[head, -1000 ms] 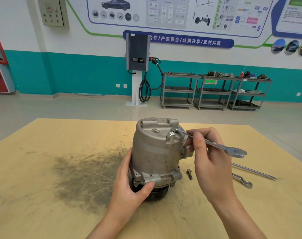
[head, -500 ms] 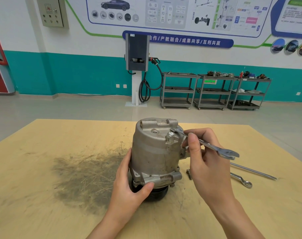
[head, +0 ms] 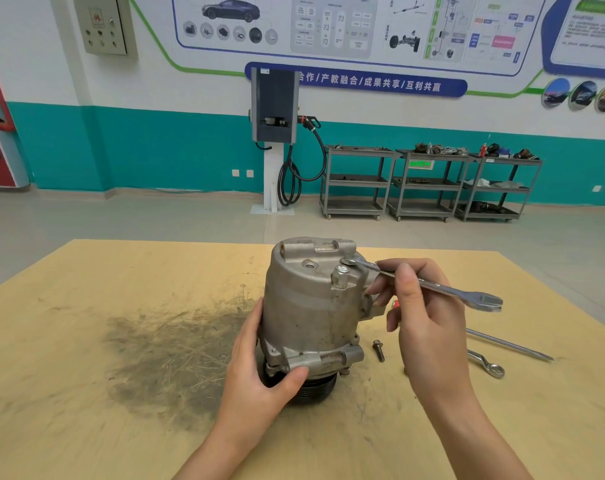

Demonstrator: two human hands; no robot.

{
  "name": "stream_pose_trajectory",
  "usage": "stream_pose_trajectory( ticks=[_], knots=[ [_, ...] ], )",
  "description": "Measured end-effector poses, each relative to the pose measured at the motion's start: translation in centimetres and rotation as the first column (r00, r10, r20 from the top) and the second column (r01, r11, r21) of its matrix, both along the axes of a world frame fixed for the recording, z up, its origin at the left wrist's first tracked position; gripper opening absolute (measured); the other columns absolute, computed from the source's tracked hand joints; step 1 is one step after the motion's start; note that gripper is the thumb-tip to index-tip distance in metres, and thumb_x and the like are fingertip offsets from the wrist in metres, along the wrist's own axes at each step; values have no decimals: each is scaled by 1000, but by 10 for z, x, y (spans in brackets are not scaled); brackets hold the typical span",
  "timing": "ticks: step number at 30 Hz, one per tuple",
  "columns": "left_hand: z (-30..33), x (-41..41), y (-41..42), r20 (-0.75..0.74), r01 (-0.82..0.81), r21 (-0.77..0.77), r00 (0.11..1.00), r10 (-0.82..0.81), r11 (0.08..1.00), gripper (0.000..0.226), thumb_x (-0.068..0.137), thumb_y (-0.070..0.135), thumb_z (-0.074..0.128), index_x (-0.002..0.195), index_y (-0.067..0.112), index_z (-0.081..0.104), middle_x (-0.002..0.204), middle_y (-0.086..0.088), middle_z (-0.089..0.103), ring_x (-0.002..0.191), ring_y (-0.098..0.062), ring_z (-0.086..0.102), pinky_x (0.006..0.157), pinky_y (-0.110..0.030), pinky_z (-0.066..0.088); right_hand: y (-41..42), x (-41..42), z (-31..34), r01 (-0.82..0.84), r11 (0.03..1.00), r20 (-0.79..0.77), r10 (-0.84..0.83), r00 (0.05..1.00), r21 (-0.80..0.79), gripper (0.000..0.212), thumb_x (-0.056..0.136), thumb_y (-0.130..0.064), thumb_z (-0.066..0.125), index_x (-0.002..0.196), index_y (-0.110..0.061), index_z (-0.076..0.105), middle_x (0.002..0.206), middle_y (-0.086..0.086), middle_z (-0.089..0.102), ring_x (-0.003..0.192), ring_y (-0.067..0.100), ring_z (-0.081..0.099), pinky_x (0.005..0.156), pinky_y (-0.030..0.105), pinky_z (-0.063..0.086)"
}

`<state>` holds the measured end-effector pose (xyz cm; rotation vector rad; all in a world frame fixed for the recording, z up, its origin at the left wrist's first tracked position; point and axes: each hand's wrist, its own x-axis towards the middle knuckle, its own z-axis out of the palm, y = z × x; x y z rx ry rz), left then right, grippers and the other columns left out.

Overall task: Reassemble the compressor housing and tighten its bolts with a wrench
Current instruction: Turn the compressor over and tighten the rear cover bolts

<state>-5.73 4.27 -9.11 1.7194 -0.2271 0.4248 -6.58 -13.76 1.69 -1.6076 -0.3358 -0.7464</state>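
Observation:
A grey metal compressor (head: 311,306) stands upright on its black pulley in the middle of the wooden table (head: 86,341). My left hand (head: 263,368) grips its lower left side, thumb on the bottom flange. My right hand (head: 422,320) pinches the shaft of a silver combination wrench (head: 432,285). The wrench's ring end sits on a bolt at the top right of the housing, and its open jaw points right. A loose bolt (head: 379,349) lies on the table just right of the compressor.
A second ring wrench (head: 486,365) and a long thin metal rod (head: 508,344) lie on the table to the right. A dark dirty patch (head: 169,348) covers the table left of the compressor. Grey shelf carts (head: 429,183) and a charging post (head: 275,133) stand by the far wall.
The wrench handle swung a little toward me and then back out to the right. My right hand moved with it. The left hand and compressor stayed still.

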Motion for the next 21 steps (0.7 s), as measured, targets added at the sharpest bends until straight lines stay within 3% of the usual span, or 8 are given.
stream_pose_trajectory(
  ticks=[7,12,15,17,21],
  knots=[
    [-1,2,0,12,6,-9,1000,-6,1000,95,62,59,74,144,55,27,146,39,39,140,-2,42,118,-46,38,13,-6,-3,110,983,86,-98,991,-148,16,95,-42,45,91,-31,56,80,-13,63,75,11,61,63,27,49],
    [-2,2,-1,17,14,-50,1000,-13,999,97,58,57,78,143,50,32,143,41,41,139,2,42,118,-44,38,17,-3,-3,240,950,97,-224,970,-201,16,96,-40,41,89,-32,52,81,-15,61,71,7,60,58,29,46],
    [-2,2,0,29,5,-53,1000,-3,999,95,56,55,78,141,50,35,140,43,43,136,7,43,116,-34,40,20,-2,-3,272,940,110,-254,961,-207,17,96,-38,40,89,-28,52,79,-12,61,67,9,60,58,35,47],
    [-1,2,0,35,1,-51,999,1,999,94,55,55,77,139,52,35,138,46,43,132,11,44,110,-18,41,22,-2,-2,267,942,115,-248,962,-203,17,96,-37,41,89,-27,52,76,-11,60,67,10,59,57,36,46],
    [1,2,1,48,2,-46,999,0,999,91,56,53,75,138,48,36,134,48,44,128,16,44,98,-1,37,20,-2,-2,250,949,106,-233,967,-193,15,96,-38,40,87,-32,50,78,-13,61,71,7,61,58,26,46]
  ],
)
